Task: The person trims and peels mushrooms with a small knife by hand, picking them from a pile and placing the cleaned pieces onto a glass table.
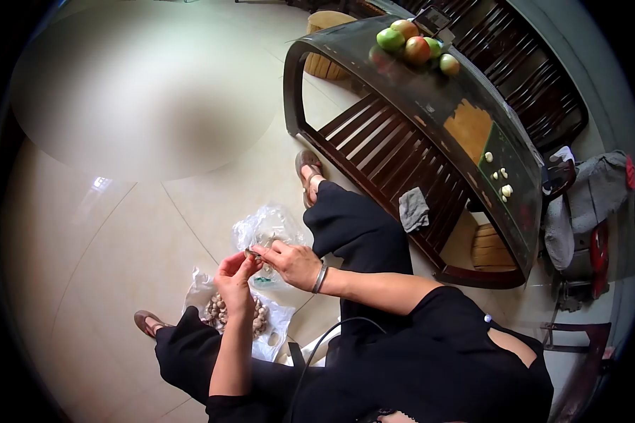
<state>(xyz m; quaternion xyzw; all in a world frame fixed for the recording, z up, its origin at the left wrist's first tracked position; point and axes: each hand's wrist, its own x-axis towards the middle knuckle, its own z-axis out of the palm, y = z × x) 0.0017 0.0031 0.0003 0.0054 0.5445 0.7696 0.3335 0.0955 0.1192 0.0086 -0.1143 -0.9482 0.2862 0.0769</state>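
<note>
My left hand [234, 283] and my right hand [294, 266] meet over the floor between my knees, fingertips pinched together. Between them is a small thing with a dark edge, which looks like a garlic clove [252, 254], mostly covered by fingers. A metal bangle [319, 277] circles my right wrist. Below my left hand, a white plastic bag [279, 326] lies spread on the floor with many garlic bulbs [217, 308] in it, partly hidden by my forearm. Behind my hands stands a clear plastic bag [271, 224] with green print near its bottom.
To the right is a dark table [430, 113] with a slatted lower shelf. It bears several mangoes [417, 51] and several peeled garlic cloves [506, 190]. A grey cloth [414, 209] lies on the shelf. Wooden stools [490, 247] stand beneath; a black cable [331, 331] crosses my lap.
</note>
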